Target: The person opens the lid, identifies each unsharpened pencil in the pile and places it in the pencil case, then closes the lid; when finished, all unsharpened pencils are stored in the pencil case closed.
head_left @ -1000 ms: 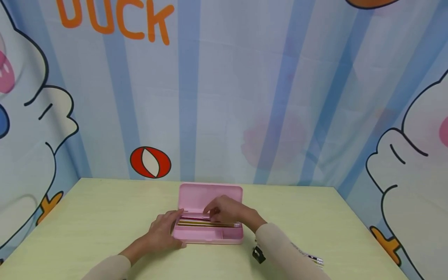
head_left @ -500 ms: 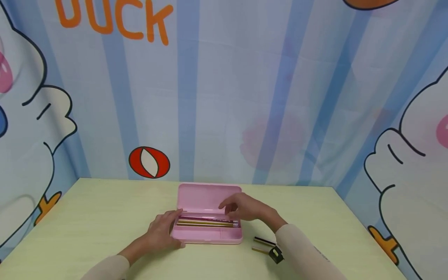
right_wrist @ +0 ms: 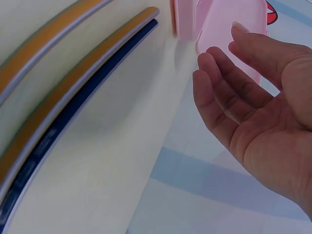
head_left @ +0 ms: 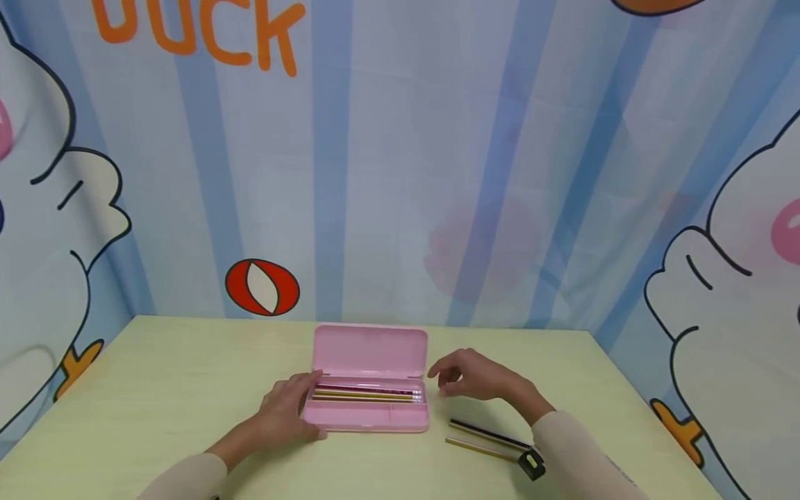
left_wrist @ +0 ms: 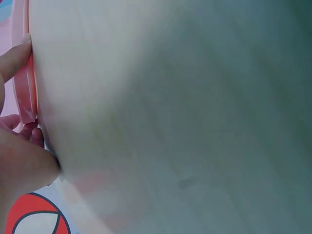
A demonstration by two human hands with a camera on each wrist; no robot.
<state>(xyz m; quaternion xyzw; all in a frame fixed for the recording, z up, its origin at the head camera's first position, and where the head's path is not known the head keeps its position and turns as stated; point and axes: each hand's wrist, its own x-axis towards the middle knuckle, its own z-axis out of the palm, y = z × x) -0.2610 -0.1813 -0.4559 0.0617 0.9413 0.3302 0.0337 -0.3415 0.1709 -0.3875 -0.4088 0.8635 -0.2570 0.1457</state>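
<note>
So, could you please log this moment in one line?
left hand: holds pink case, left end | right hand: empty, beside case | case: open, pencils inside | table: loose pencils, black block

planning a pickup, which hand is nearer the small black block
Right hand, beyond the small black block; left hand is farther, gripping the pink rectangular case at its left end.

Orange lettering (head_left: 207,31) on striped backdrop (head_left: 400,173): "DUCK", tops cropped. Marks on dark pencil (right_wrist: 48,138), right-wrist view: blurred, illegible.

Pencil case (head_left: 370,351) pink — pencils (head_left: 365,398) inside gold, dark red — backdrop (head_left: 400,173) blue-striped.
</note>
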